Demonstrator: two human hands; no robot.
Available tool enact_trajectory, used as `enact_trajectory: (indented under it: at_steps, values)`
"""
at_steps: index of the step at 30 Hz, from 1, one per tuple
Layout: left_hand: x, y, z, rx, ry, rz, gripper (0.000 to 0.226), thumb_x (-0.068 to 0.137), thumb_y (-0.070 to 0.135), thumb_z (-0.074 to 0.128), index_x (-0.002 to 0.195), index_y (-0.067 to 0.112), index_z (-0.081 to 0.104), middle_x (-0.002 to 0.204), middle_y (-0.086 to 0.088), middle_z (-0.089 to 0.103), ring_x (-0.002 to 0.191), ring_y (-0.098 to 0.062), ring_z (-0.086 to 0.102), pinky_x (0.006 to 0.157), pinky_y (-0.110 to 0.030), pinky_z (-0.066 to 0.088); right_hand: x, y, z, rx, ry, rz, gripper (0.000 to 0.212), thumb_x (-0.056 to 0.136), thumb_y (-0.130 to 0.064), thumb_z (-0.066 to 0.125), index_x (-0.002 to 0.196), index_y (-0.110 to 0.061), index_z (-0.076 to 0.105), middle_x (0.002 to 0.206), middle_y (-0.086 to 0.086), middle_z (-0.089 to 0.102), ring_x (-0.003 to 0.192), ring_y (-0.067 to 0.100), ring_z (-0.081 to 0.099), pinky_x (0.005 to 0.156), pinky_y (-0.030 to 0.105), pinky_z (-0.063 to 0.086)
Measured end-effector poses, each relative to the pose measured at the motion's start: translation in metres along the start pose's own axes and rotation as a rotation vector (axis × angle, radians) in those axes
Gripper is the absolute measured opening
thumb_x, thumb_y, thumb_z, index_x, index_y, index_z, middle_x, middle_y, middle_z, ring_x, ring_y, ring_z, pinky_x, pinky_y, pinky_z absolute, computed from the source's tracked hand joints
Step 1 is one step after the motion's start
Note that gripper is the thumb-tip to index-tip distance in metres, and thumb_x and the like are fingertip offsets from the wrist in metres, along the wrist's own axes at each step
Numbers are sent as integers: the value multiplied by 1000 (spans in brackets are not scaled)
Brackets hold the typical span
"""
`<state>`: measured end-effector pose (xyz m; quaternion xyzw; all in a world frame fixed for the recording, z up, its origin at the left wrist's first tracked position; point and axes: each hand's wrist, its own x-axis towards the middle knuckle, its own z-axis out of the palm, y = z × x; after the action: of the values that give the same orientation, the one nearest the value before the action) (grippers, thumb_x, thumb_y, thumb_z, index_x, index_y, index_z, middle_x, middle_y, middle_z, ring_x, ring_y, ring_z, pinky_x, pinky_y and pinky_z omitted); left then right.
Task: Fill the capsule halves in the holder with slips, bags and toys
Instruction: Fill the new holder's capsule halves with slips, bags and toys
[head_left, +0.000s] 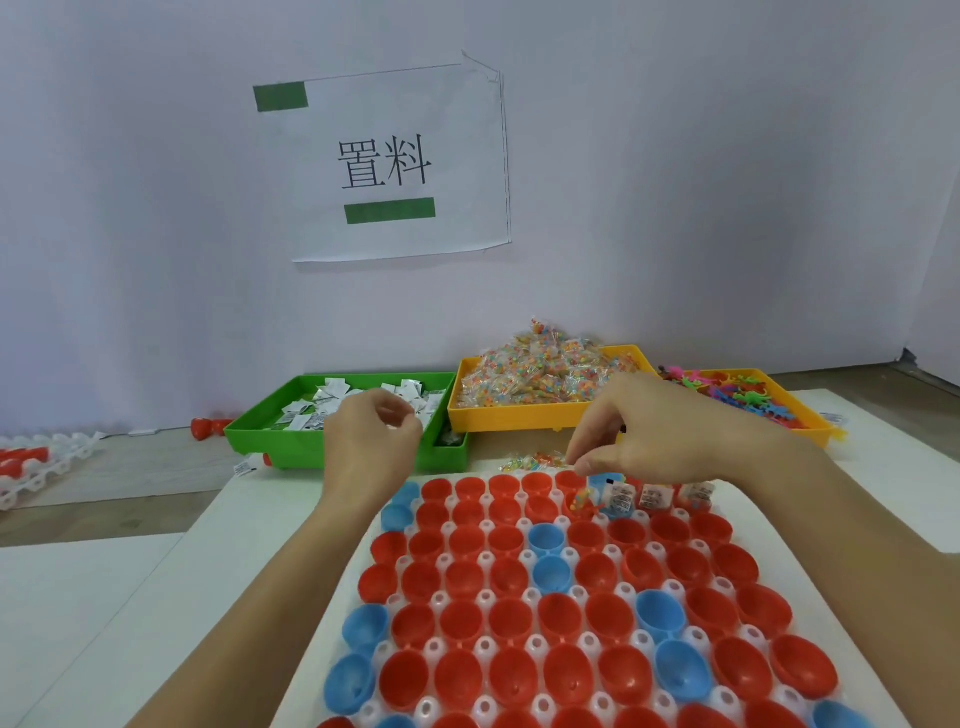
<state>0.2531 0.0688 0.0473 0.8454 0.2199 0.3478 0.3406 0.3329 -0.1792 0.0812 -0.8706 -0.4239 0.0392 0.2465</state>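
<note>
A white holder (485, 646) full of red capsule halves (511, 621) and a few blue ones (660, 616) lies in front of me. Three halves (652, 496) in the far right row hold printed slips and bags. My right hand (675, 436) hovers over that far row and pinches a clear bag of coloured beads (581, 501) that hangs into a red half. My left hand (371, 441) is at the front wall of the green tray (291, 441) of paper slips (332, 395), its fingers curled round something white, seemingly slips.
Behind the holder stand a yellow tray (519, 418) heaped with bead bags (545, 374) and another tray (815, 426) of bright plastic toys (748, 395). Loose bags (535, 460) lie before the holder. A second holder (31, 467) sits far left. A paper sign (400, 161) hangs on the wall.
</note>
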Motion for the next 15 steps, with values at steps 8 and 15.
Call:
enact_trajectory:
  at_steps: [8, 15]
  values:
    - [69, -21, 14, 384, -160, 75, 20, 93, 5, 58, 103, 4, 75, 104, -19, 73, 89, -32, 67, 79, -34, 52, -1, 9, -9, 21, 85, -2, 10, 89, -26, 71, 89, -30, 81, 84, -22, 74, 81, -15, 63, 67, 0, 45]
    - [88, 1, 25, 641, -510, 16, 16, 88, 14, 66, 95, 1, 73, 90, -13, 67, 75, -23, 55, 66, -31, 46, -1, 11, -10, 26, 92, 10, 11, 90, -29, 70, 91, -32, 80, 86, -23, 74, 81, -16, 63, 69, 6, 46]
